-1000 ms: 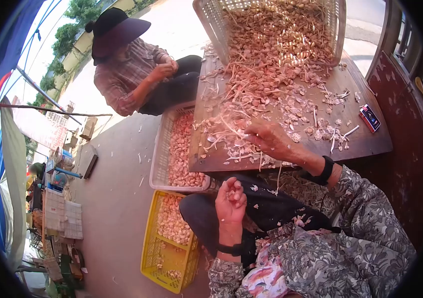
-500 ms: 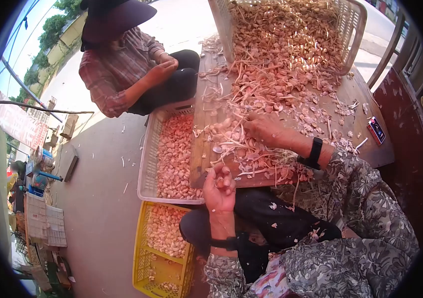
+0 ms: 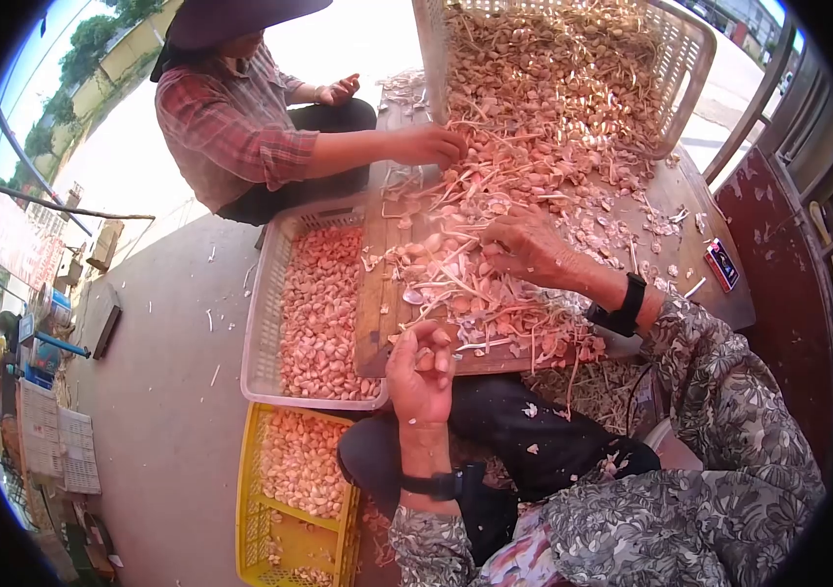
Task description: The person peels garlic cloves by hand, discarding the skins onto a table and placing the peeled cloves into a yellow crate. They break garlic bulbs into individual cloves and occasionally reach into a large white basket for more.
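Left hand [image 3: 419, 377]: at the table's near edge, palm up, fingers curled shut round a clove [image 3: 425, 358].
Right hand [image 3: 526, 249]: palm down on the garlic pile [image 3: 534, 166]; fingertips sunk in it, so the grip cannot be told.
Table [image 3: 369, 328]: wooden; the pile spills over it from a tipped basket [image 3: 690, 59].
Co-worker's hand [image 3: 433, 147]: in the pile's far left edge.
White basket [image 3: 260, 333]: touching the table's left side, full of pinkish garlic.
Yellow crate [image 3: 244, 499]: just beside the white basket, part-filled.
Small box [image 3: 721, 264]: on the table's right.
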A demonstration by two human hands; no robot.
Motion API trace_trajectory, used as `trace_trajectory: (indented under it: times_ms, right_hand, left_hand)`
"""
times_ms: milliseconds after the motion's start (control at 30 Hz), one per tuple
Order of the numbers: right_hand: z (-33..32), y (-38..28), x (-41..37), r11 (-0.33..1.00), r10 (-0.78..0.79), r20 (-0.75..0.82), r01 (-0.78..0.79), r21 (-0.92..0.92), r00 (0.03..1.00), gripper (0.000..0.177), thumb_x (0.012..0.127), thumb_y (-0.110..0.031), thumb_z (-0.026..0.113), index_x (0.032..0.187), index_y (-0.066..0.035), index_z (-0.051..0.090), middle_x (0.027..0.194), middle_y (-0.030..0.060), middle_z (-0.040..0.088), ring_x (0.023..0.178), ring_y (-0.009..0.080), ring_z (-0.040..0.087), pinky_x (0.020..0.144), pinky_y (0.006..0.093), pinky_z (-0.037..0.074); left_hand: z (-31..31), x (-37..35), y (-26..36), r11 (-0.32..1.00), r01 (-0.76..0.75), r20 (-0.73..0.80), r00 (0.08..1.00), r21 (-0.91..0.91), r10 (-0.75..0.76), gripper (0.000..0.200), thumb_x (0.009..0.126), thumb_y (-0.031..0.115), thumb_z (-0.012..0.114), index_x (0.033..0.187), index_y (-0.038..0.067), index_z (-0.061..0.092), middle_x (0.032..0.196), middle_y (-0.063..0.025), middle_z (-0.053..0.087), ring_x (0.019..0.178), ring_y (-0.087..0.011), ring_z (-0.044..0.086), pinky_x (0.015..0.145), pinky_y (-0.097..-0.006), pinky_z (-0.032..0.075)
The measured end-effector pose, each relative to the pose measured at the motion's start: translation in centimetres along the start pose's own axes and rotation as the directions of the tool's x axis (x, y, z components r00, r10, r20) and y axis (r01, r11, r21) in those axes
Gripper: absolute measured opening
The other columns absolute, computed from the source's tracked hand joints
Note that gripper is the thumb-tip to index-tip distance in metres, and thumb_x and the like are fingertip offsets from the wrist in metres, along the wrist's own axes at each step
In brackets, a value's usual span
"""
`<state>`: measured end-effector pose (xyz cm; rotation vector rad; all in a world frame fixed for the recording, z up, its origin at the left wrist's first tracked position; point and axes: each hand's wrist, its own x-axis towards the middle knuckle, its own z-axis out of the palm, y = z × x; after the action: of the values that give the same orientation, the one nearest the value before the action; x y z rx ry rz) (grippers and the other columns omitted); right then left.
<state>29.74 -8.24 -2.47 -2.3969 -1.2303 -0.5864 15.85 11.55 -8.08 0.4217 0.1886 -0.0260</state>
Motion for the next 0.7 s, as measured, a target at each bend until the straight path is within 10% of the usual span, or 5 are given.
trace_trajectory:
  times_ms: [133, 400, 533, 600, 700]
  right_hand:
    - [-2.3, -0.4, -0.4, 0.942, 0.26, 0.126, -0.28, 0.186, 0.957, 0.016, 0.076, -0.016, 0.064, 0.087, -0.005, 0.061, 0.068, 0.0036, 0.056, 0.065, 0.0164, 0.052, 0.059, 0.0298, 0.04]
    - [-8.6, -6.8, -0.2, 0.094, 0.4, 0.57, -0.651, 0.754, 0.718, 0.02, 0.081, -0.014, 0.064, 0.095, -0.001, 0.062, 0.081, -0.0011, 0.06, 0.074, 0.0041, 0.053, 0.063, 0.0189, 0.041]
    - [-12.8, -12.6, 0.3, -0.211, 0.06, 0.653, -0.629, 0.748, 0.755, 0.027, 0.08, -0.011, 0.066, 0.098, 0.007, 0.059, 0.083, 0.0068, 0.06, 0.071, 0.0106, 0.054, 0.065, 0.0249, 0.044]
    - [-15.1, -14.0, 1.2, 0.079, -0.303, 0.548, -0.553, 0.83, 0.779, 0.029, 0.08, -0.01, 0.065, 0.1, 0.009, 0.057, 0.082, 0.0127, 0.059, 0.074, 0.0197, 0.058, 0.069, 0.0257, 0.046]
    - [-14.6, -16.4, 1.5, -0.159, -0.529, 0.057, -0.165, 0.973, 0.846, 0.028, 0.081, -0.011, 0.065, 0.096, 0.011, 0.057, 0.08, 0.018, 0.059, 0.071, 0.0273, 0.058, 0.062, 0.0309, 0.045]
  left_hand:
    - [0.0, 0.1, -0.2, 1.0, -0.02, 0.007, 1.0, -0.008, 0.02, 0.031, 0.093, 0.022, 0.041, 0.1, -0.005, 0.053, 0.081, -0.013, 0.056, 0.055, -0.012, 0.048, 0.039, -0.0188, 0.034]
    - [0.1, -0.1, -0.5, 0.997, -0.044, -0.004, 0.999, 0.065, 0.044, 0.032, 0.092, 0.024, 0.043, 0.101, -0.005, 0.053, 0.081, -0.013, 0.057, 0.055, -0.012, 0.049, 0.039, -0.0191, 0.034]
    - [-0.2, -0.1, -0.5, 0.999, -0.035, 0.027, 0.999, 0.027, 0.034, 0.033, 0.092, 0.025, 0.043, 0.101, -0.005, 0.053, 0.081, -0.0129, 0.057, 0.055, -0.012, 0.049, 0.039, -0.0191, 0.034]
    - [-0.2, -0.1, -0.5, 0.999, -0.039, 0.021, 0.999, 0.007, 0.039, 0.033, 0.092, 0.024, 0.043, 0.101, -0.005, 0.053, 0.083, -0.013, 0.057, 0.055, -0.0119, 0.048, 0.04, -0.0193, 0.034]
    - [0.0, -0.3, -0.3, 0.999, -0.04, 0.031, 0.999, -0.031, 0.041, 0.033, 0.093, 0.024, 0.042, 0.102, -0.005, 0.053, 0.083, -0.0131, 0.057, 0.055, -0.012, 0.048, 0.041, -0.0197, 0.035]
